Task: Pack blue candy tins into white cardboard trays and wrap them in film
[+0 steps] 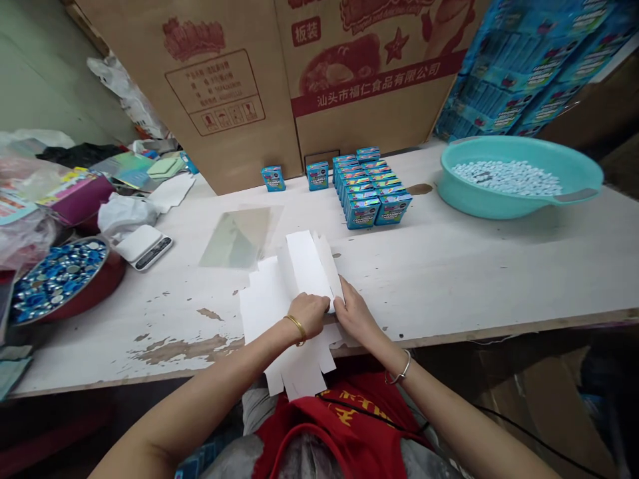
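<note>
Both my hands are at the table's near edge, gripping a white die-cut card blank (294,293). My left hand (308,316), with a gold bangle on its wrist, presses on the blank's middle. My right hand (355,313), with a silver bangle, pinches the raised folded edge. The blank is creased into a long upright channel, and its notched flaps hang over the table edge towards my lap. Part of the card is hidden beneath my hands.
The chipped white table (449,273) holds rows of blue boxes (372,189), a teal basin (574,166) of white pieces, a clear sheet (239,236), a digital scale (144,247), and a red tray (94,293) of blue gems. Large cartons (224,93) stand behind.
</note>
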`<action>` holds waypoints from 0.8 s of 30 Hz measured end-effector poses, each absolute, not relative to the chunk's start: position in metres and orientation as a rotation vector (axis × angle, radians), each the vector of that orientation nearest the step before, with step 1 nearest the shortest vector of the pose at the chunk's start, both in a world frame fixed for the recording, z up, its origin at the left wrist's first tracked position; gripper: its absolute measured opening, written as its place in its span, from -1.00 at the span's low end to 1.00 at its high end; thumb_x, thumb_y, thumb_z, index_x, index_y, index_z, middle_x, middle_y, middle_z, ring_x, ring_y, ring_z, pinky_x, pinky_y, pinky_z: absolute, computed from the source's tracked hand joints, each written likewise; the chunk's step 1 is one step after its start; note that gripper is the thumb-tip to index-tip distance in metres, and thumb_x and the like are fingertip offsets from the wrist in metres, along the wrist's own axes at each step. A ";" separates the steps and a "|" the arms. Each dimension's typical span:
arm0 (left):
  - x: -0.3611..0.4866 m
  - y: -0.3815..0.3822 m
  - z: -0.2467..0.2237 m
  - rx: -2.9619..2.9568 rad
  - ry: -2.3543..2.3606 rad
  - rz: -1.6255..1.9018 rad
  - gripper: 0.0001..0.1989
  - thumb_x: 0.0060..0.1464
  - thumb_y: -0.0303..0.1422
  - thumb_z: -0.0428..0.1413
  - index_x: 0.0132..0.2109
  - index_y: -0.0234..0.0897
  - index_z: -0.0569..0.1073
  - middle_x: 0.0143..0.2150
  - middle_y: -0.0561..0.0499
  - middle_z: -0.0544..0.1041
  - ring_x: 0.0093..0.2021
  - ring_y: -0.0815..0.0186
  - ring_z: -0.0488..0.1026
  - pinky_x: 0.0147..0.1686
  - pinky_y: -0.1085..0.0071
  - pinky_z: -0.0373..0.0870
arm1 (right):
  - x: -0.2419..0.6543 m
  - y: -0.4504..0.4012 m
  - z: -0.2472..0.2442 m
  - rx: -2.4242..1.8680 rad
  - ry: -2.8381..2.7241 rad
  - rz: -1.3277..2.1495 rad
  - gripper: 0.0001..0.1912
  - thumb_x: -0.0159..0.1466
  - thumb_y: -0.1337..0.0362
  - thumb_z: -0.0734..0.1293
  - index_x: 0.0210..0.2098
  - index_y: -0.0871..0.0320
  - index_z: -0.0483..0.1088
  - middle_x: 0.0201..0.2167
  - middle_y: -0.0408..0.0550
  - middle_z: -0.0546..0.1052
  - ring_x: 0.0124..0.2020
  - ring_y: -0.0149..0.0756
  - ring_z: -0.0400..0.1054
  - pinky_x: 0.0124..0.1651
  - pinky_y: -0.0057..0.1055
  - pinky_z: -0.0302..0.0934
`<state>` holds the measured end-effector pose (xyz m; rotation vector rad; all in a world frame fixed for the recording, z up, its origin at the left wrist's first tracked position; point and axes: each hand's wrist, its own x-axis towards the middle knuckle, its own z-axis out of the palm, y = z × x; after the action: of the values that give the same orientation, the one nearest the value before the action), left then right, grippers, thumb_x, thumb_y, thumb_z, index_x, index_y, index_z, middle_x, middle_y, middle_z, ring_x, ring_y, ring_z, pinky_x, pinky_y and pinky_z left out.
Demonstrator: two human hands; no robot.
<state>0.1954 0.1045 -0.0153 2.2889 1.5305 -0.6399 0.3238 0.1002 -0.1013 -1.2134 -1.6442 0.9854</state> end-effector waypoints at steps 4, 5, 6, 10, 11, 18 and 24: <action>0.199 0.113 -0.013 2.206 1.486 -0.652 -0.80 0.00 -0.50 0.06 -0.18 -0.27 0.46 -0.19 -0.11 0.58 -0.17 0.10 0.52 -0.23 0.30 0.39 | 0.324 0.099 -0.100 -1.215 -1.673 0.963 -0.44 0.19 0.45 0.06 0.19 0.20 0.15 0.01 0.14 0.41 0.01 -0.13 0.30 0.06 -0.07 0.29; 0.199 0.117 -0.013 2.188 1.448 -0.666 -0.80 0.00 -0.50 0.07 -0.18 -0.27 0.47 -0.18 -0.10 0.58 -0.17 0.11 0.51 -0.23 0.31 0.39 | 0.324 0.099 -0.100 -1.217 -1.683 0.963 -0.44 0.19 0.46 0.06 0.19 0.21 0.14 0.01 0.15 0.41 0.02 -0.12 0.31 0.05 -0.07 0.30; 0.199 0.121 -0.012 2.175 1.403 -0.690 -0.79 -0.02 -0.50 0.08 -0.19 -0.28 0.47 -0.18 -0.10 0.58 -0.17 0.12 0.51 -0.22 0.32 0.39 | 0.323 0.097 -0.100 -1.217 -1.696 0.965 -0.44 0.19 0.46 0.06 0.20 0.21 0.13 0.02 0.15 0.41 0.03 -0.12 0.31 0.05 -0.07 0.30; 0.199 0.134 -0.013 2.064 1.302 -0.809 -0.80 -0.15 -0.49 0.14 -0.27 -0.28 0.50 -0.26 -0.03 0.58 -0.26 0.16 0.51 -0.30 0.35 0.39 | 0.320 0.096 -0.102 -1.212 -1.773 0.913 -0.41 0.24 0.43 0.04 0.27 0.24 0.04 0.12 0.20 0.35 0.13 -0.12 0.26 0.12 -0.05 0.26; 0.200 0.134 -0.014 2.026 1.302 -0.804 -0.82 -0.16 -0.48 0.15 -0.30 -0.28 0.50 -0.30 -0.02 0.57 -0.29 0.18 0.50 -0.34 0.37 0.38 | 0.321 0.098 -0.101 -1.224 -1.807 0.891 -0.41 0.26 0.41 0.04 0.29 0.26 0.01 0.16 0.22 0.33 0.17 -0.13 0.24 0.15 -0.07 0.24; 0.217 0.104 -0.009 2.195 1.263 -0.388 -0.79 -0.01 -0.46 0.14 -0.17 -0.28 0.51 -0.13 -0.08 0.57 -0.21 0.21 0.51 -0.19 0.35 0.43 | 0.358 0.134 -0.072 -1.457 -2.348 0.770 -0.40 0.30 0.38 0.10 0.33 0.08 0.06 0.01 0.04 0.52 -0.08 -0.16 0.45 -0.13 -0.29 0.31; 0.178 0.154 0.012 2.545 1.385 0.099 -0.61 0.27 -0.26 -0.04 0.17 -0.30 0.35 0.23 -0.20 0.37 0.22 0.13 0.29 0.21 0.15 0.17 | 0.392 0.146 -0.068 -1.273 -2.783 0.306 -0.26 0.21 0.56 0.09 0.34 -0.04 0.04 -0.16 -0.04 0.55 -0.21 -0.23 0.42 -0.27 -0.38 0.19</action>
<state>0.1778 0.1543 0.0119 2.5452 1.3846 0.0988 0.3924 0.1455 -0.0678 -1.2734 -2.7833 0.3057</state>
